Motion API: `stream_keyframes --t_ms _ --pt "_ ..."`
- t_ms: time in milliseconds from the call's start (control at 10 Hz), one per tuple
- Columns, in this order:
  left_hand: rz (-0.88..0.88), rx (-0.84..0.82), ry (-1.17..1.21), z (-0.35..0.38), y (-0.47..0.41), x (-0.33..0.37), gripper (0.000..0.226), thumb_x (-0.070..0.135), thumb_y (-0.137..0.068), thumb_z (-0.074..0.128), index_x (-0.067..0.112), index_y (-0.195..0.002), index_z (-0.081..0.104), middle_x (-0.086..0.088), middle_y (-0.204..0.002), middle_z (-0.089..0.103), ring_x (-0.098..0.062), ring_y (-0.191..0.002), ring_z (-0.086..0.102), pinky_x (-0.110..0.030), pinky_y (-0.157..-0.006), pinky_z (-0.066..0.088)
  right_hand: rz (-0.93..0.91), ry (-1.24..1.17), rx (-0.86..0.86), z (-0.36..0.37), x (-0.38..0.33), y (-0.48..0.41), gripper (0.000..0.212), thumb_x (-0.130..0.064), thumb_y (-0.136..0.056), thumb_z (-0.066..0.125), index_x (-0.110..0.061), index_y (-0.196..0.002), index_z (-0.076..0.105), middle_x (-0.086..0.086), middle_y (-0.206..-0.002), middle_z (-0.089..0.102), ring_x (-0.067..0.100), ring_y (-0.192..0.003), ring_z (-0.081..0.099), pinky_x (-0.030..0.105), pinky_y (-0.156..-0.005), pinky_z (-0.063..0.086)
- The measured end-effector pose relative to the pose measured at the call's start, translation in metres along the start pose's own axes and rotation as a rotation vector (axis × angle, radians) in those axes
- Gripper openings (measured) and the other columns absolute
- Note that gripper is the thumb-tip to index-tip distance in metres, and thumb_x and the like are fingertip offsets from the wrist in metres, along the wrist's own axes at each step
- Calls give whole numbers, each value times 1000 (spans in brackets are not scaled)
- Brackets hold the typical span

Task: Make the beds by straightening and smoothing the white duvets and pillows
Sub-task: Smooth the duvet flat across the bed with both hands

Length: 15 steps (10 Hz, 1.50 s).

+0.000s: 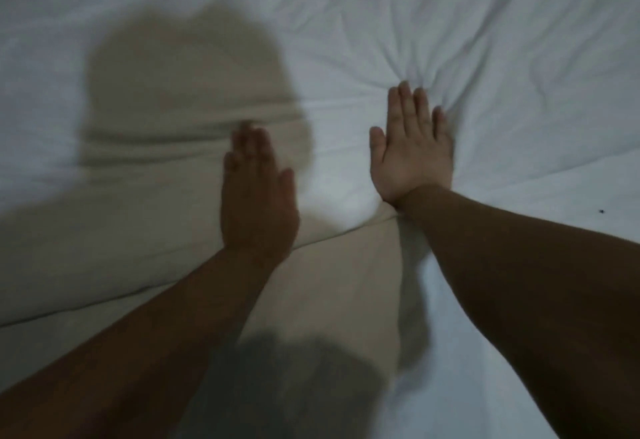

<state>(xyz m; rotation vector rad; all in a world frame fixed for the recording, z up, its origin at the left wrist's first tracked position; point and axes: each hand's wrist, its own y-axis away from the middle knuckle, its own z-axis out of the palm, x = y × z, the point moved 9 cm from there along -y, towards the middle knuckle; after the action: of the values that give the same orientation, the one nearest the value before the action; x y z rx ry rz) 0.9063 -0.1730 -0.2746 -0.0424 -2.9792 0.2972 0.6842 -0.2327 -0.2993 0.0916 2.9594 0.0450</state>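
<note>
A white duvet (485,40) fills nearly the whole view, rumpled at the upper right with creases fanning out from one spot. My right hand (412,151) lies flat on it, palm down, fingers straight and together, its fingertips at the point where the creases meet. My left hand (258,193) is also flat with straight fingers, blurred, resting on the duvet in shadow. A long fold or edge of the duvet (145,286) runs from the lower left up toward my right wrist. No pillow is visible.
A large shadow of a head (183,85) falls on the bedding at the left. Another dark shadow (294,386) covers the bottom centre. A tiny dark speck (601,211) lies on the fabric at the right.
</note>
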Motion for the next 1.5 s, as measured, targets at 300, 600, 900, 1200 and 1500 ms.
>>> stream_keyframes --t_ms 300,600,900,1200,1500 --pt "113 -25 -75 59 -26 96 63 30 -101 34 9 -159 22 -10 -168 18 -26 -156 13 -48 -126 8 -17 -48 60 9 5 -3 66 -46 -105 15 -17 -163 6 -1 -171 2 17 -157 -5 44 -126 -2" --pt "83 -74 -50 60 -28 98 66 30 -103 31 10 -162 11 -9 -169 10 -27 -157 6 -52 -125 7 -219 144 -16 -36 128 1 69 -51 -106 19 -15 -163 8 2 -171 3 18 -157 0 44 -127 2" --pt "84 -58 -40 63 -27 99 66 31 -103 32 11 -162 9 -9 -170 8 -27 -157 4 -51 -126 6 -19 155 -19 -46 224 -17 71 -49 -105 20 -12 -163 5 4 -171 1 19 -157 -1 46 -127 2" --pt "80 -65 -39 63 -26 98 66 31 -103 32 12 -162 10 -8 -170 8 -26 -157 4 -50 -126 4 -40 153 11 -47 224 -16 71 -48 -105 21 -10 -162 7 6 -171 4 21 -157 1 47 -127 4" --pt "85 -55 -46 62 -28 99 66 31 -103 33 12 -162 11 -8 -170 9 -26 -157 5 -50 -126 5 -52 156 20 -44 225 -16 71 -48 -105 21 -9 -162 6 6 -171 3 21 -157 0 47 -127 3"
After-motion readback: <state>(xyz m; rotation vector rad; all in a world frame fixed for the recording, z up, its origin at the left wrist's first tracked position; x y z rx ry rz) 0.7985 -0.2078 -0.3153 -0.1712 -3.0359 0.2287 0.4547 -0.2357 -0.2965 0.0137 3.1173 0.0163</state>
